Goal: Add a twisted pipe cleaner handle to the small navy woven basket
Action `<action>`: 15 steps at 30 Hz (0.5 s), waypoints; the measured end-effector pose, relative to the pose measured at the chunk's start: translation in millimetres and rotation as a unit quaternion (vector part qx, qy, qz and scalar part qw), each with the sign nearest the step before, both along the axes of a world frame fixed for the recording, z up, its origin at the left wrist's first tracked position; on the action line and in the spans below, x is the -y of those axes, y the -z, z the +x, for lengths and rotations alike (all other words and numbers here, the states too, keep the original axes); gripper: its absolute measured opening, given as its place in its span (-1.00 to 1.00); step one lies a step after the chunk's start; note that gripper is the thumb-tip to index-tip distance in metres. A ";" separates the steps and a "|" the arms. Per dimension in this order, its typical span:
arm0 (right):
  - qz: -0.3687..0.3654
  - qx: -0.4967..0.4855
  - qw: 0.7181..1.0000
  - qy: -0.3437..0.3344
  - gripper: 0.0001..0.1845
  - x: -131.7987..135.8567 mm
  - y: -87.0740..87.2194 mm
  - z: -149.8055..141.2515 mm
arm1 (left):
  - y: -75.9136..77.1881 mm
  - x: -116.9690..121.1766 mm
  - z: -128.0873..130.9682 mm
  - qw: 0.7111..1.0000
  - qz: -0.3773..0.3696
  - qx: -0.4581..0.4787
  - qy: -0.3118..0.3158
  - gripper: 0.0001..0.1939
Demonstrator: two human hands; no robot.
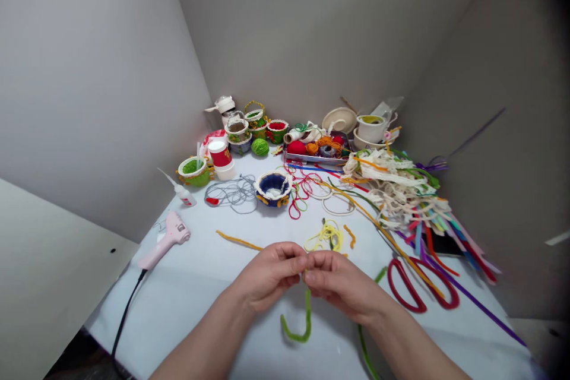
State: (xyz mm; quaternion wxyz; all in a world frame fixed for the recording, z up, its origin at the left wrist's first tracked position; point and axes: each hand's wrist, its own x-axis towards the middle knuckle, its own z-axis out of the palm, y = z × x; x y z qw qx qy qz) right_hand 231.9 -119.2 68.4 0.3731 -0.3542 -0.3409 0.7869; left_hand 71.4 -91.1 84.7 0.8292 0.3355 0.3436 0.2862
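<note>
My left hand (278, 273) and my right hand (336, 282) meet fingertip to fingertip over the near part of the table, both closed in a pinch. From between them a fuzzy green pipe cleaner (308, 317) hangs down and curls up to the left in a hook. The fingers hide its upper end. An orange pipe cleaner (238, 240) runs up to the back of my left hand; whether it touches is hidden. Under my right forearm lies another green pipe cleaner (363, 344). Yellow yarn (328, 236) and a short orange piece (350, 236) lie just beyond the hands.
Red-handled scissors (406, 288) lie at right, below a heap of ribbons and lace (396, 184). A pink glue gun (167, 240) with a cord lies left. A blue basket (272, 190) stands mid-table; a tray of yarn (318, 159) sits behind.
</note>
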 end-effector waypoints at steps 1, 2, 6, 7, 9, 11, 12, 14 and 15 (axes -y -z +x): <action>-0.001 -0.004 1.000 0.000 -0.67 0.1 -0.1 0.0 | 2.6 -1.3 -0.8 1.000 -0.002 0.007 -0.015 -0.63; -0.003 -0.009 1.000 0.002 -0.67 0.0 0.0 0.0 | 5.3 -2.6 -1.7 0.999 -0.005 0.011 -0.038 -0.60; -0.002 -0.012 1.000 0.021 -0.65 -1.4 0.4 0.8 | 11.7 -3.5 -6.9 0.990 0.008 -0.023 -0.137 -0.58; -0.002 -0.010 0.999 0.031 -0.65 -2.0 0.4 1.0 | 11.7 -1.6 -7.9 0.989 0.019 -0.042 -0.144 -0.61; -0.005 -0.004 0.998 0.056 -0.64 -3.0 0.1 1.3 | 9.9 5.0 -8.4 0.989 0.045 -0.069 -0.125 -0.65; -0.009 0.007 0.996 0.085 -0.64 -3.7 -0.2 1.4 | 7.2 13.5 -6.3 0.990 0.074 -0.082 -0.090 -0.69; -0.008 0.013 0.995 0.096 -0.64 -3.9 -0.2 1.4 | 6.1 17.7 -4.2 0.989 0.086 -0.088 -0.082 -0.71; -0.002 0.025 0.994 0.110 -0.65 -4.0 -0.1 1.4 | 4.7 24.6 1.2 0.987 0.089 -0.100 -0.093 -0.73; 0.001 0.029 0.993 0.114 -0.66 -3.8 -0.1 1.3 | 4.4 27.1 4.1 0.986 0.081 -0.105 -0.103 -0.73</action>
